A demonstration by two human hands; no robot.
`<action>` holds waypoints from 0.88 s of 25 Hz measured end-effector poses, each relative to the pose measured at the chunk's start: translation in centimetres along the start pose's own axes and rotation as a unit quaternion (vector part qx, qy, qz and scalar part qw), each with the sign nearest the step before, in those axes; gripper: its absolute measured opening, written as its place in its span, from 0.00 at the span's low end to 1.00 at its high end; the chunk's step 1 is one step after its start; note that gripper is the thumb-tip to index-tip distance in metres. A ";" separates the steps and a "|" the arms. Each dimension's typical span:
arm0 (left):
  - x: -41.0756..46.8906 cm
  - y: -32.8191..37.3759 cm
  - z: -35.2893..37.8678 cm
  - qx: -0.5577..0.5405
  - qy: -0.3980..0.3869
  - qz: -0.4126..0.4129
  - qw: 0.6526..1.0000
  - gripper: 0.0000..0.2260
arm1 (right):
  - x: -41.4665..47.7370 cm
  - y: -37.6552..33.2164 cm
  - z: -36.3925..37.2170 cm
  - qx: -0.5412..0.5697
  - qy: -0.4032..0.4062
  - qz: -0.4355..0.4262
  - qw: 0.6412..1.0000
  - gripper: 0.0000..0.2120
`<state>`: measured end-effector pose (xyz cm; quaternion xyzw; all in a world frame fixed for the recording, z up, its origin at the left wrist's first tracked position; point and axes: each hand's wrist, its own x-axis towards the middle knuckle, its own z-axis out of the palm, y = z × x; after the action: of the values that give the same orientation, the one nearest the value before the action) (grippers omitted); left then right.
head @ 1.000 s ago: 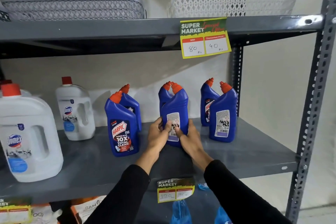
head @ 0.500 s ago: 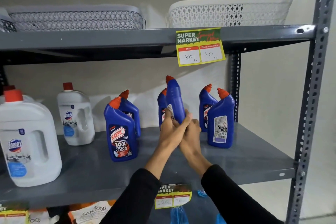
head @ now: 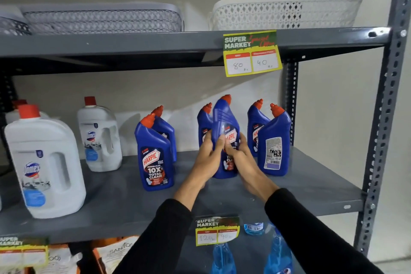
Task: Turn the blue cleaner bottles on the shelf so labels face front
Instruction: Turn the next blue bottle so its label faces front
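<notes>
Here, grey metal shelf (head: 289, 187): two white Domex jugs (head: 42, 162) at left; Harpic bottle (head: 154, 153), label front, left of centre; another Harpic bottle (head: 274, 147) at right, back label showing. Middle Harpic bottle (head: 225, 127), front of the middle pair, tilted, label partly frontward, clasped by left hand (head: 208, 155) and right hand (head: 241, 153). Price tag (head: 252, 53) on upper shelf edge.

2 white Domex jugs with red caps (head: 43, 162) (head: 100, 138) are stood at the shelf's left. A grey mesh basket (head: 100, 21) and a white mesh basket (head: 284, 14) are kept above. A yellow price tag (head: 252, 53) marked 80 and 40 is fixed to the upper edge; another tag (head: 217, 230) is fixed lower.
</notes>
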<state>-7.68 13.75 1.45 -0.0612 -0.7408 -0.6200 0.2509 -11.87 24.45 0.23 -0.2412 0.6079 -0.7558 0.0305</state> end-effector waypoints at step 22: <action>1.6 -4.5 -1.5 0.123 0.126 -0.006 0.984 0.15 | 2.3 2.9 -0.1 -0.156 0.057 -0.041 0.985 0.30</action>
<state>-10.37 10.95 -1.67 0.0528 -0.7744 -0.5285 0.3438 -14.69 23.00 -1.77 -0.2241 0.7091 -0.6646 -0.0732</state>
